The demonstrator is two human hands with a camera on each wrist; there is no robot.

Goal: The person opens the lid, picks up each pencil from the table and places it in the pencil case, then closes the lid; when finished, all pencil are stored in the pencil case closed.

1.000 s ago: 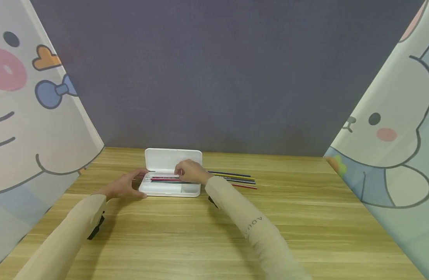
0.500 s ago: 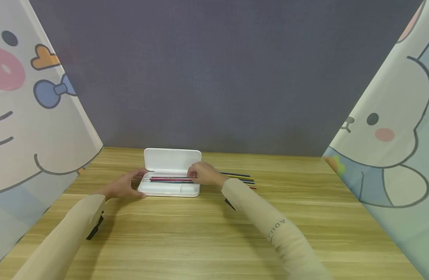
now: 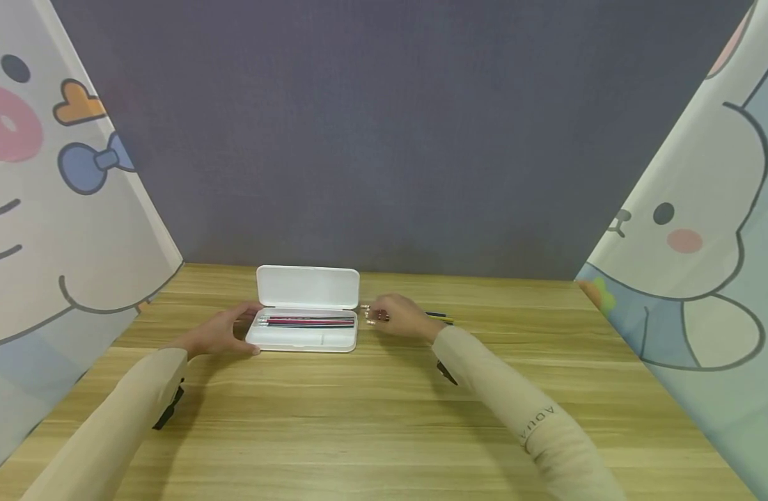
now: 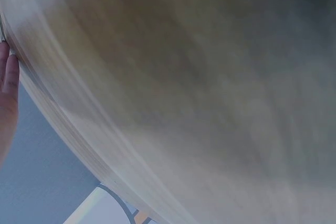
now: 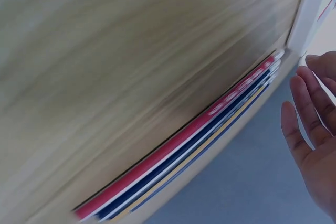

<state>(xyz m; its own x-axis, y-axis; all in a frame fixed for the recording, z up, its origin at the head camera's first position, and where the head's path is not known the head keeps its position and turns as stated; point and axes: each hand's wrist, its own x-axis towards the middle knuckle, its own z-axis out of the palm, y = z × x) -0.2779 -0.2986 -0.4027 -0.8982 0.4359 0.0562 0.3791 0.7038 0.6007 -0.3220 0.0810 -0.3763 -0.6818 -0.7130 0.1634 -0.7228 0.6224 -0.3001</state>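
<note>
Hovering about the eraser ends of the loose red, dark blue and yellow pencils (image 5: 181,147), the right hand (image 3: 399,314) shows its fingers loosely parted in the right wrist view, with nothing seen between them. Those pencils lie nearly parallel on the wood-grain surface (image 3: 333,417), just beyond the right end of an open white plastic pencil case (image 3: 303,347). Inside its rear compartment rests a row of red and dark pencils (image 3: 310,322), erasers to the left. The left hand (image 3: 216,334) spans the case's left end, thumb by the front corner and fingers by the back one, seemingly steadying it; how firmly, I cannot tell.

The step appears to be collecting a pencil for the case; the move calls for pinching one out of the tight cluster, which may drag its neighbours along. The raised white lid (image 3: 308,287) leans behind the compartment, limiting access from the back. A dark grey panel (image 3: 384,139) stands beyond, flanked by cartoon-printed panels (image 3: 95,243).
</note>
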